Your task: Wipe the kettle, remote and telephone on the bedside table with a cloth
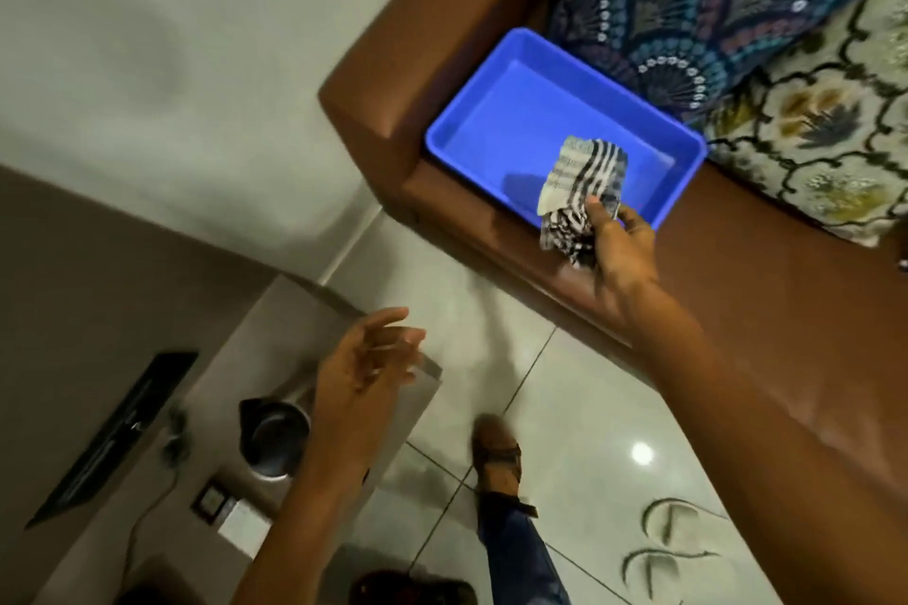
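At the lower left of the frame your kettle [273,440] stands upright on the tabletop [245,349], lid off, so you look straight down into its dark metal inside, with the spout pointing toward the upper left. Beside it, further left, a long black remote [115,437] lies flat along the tabletop, blurred. No telephone can be made out.

Just right of the kettle, your left hand [361,371] hovers over the tabletop edge with the fingers spread loosely apart, holding nothing and touching nothing you can see.

Moving to the right of centre, your cloth [580,192] is a crumpled black-and-white striped piece, with one pale corner sticking up. Your right hand [616,255] has it pinched between thumb and fingers, closed tight around the lower bunch. The cloth hangs over the near rim of a blue tray [491,113], which sits on the brown bed frame [737,310].
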Action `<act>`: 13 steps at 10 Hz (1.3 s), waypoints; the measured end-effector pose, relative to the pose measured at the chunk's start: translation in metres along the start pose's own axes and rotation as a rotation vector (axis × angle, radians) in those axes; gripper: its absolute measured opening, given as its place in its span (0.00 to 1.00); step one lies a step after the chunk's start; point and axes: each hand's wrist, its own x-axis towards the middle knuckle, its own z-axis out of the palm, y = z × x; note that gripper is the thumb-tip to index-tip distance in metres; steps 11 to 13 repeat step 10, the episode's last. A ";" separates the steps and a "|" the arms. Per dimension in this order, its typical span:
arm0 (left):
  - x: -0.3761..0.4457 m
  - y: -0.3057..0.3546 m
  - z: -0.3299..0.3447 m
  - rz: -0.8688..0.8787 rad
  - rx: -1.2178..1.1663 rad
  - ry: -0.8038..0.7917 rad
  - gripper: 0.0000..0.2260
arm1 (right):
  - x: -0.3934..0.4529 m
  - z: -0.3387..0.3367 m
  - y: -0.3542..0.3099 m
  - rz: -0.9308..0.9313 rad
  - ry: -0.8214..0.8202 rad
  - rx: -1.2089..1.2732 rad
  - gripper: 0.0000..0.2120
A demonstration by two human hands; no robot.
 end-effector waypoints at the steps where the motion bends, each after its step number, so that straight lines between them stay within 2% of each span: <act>1: 0.006 -0.010 0.008 -0.044 0.030 0.003 0.15 | 0.058 -0.017 -0.005 0.034 0.132 -0.069 0.18; 2: 0.012 -0.017 0.010 -0.070 0.040 0.003 0.13 | 0.102 -0.025 -0.001 0.066 0.178 -0.162 0.12; 3: 0.022 -0.022 0.009 -0.063 0.083 -0.027 0.10 | 0.130 -0.024 0.009 0.096 0.228 -0.256 0.12; 4: 0.031 -0.019 0.011 -0.046 0.108 -0.047 0.11 | 0.142 -0.020 0.021 0.107 0.258 -0.373 0.19; 6: 0.047 -0.007 0.022 0.004 0.107 -0.056 0.12 | 0.147 -0.017 0.049 0.216 0.295 -0.431 0.29; 7: 0.051 0.002 0.036 0.033 0.146 -0.090 0.11 | 0.143 -0.012 0.048 0.190 0.269 -0.494 0.33; 8: 0.056 0.020 0.058 0.137 0.290 -0.181 0.15 | 0.138 -0.004 0.046 0.122 0.343 -0.649 0.39; 9: 0.065 0.040 0.079 0.262 0.382 -0.206 0.18 | 0.118 -0.001 0.044 -0.021 0.298 -0.856 0.43; 10: 0.073 0.063 0.087 0.379 0.457 -0.158 0.19 | 0.094 0.003 0.039 -0.148 0.305 -1.048 0.41; 13: 0.073 0.063 0.087 0.379 0.457 -0.158 0.19 | 0.094 0.003 0.039 -0.148 0.305 -1.048 0.41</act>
